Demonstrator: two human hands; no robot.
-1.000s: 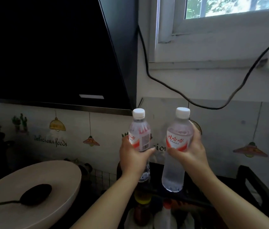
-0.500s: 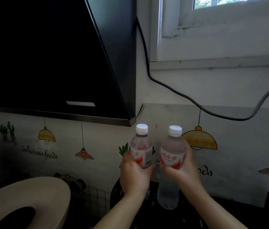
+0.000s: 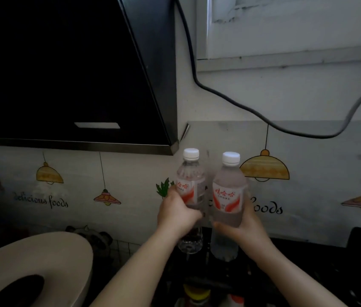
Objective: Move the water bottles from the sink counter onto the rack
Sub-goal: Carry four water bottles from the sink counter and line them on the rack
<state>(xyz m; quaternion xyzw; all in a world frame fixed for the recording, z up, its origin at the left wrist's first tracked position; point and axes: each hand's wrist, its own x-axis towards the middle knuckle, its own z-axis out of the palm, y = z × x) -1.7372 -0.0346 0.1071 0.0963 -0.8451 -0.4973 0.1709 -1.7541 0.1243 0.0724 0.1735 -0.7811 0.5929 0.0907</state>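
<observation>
Both bottles lowered toward rack (image 3: 308, 258), left bottle (image 3: 190, 187) in left grip (image 3: 176, 214), right bottle (image 3: 228, 196) in right grip (image 3: 245, 227)

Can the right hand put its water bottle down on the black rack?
Probably yes. The right hand holds its water bottle upright just above the black rack, and nothing seems to sit under it. The left hand's bottle stands close beside it.

From my feed, both forearms are bare up to the frame's lower edge, with no sleeve on either. My left hand (image 3: 176, 214) and right hand (image 3: 245, 227) carry no glove, ring or watch that I can make out. The dim light blurs fingernails and finer detail.
</observation>
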